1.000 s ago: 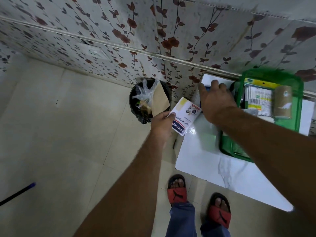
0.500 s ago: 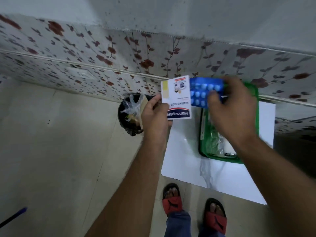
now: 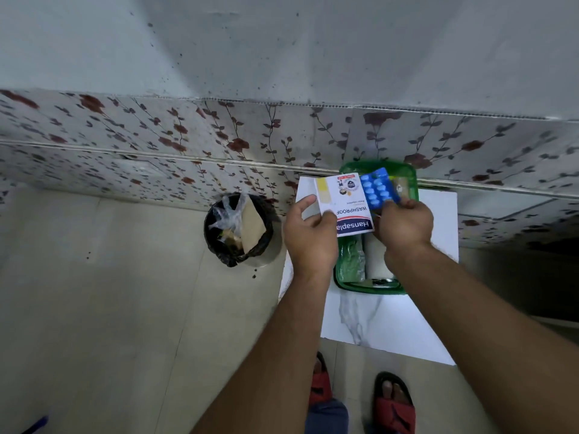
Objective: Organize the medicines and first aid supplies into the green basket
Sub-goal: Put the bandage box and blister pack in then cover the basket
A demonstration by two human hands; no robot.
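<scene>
My left hand (image 3: 310, 236) grips a white bandage box (image 3: 343, 203) printed with blue and red lettering, held upright above the table's left side. Right beside it, my right hand (image 3: 404, 227) pinches a blue blister strip of tablets (image 3: 377, 187) over the green basket (image 3: 410, 180). The basket sits on a white marble-patterned table (image 3: 391, 324) against the wall. Inside it I see a clear plastic packet (image 3: 352, 261) and a white roll (image 3: 374, 261); my hands hide the rest of its contents.
A black bin (image 3: 238, 230) lined with a bag and holding plastic and cardboard scraps stands on the tiled floor left of the table. The floral-tiled wall runs right behind the basket. My feet in red sandals (image 3: 394, 408) are just in front of the table.
My right hand picked the blue blister strip off the table and raised it next to the box. My left hand lifted the bandage box upright. The view tilted up toward the wall.
</scene>
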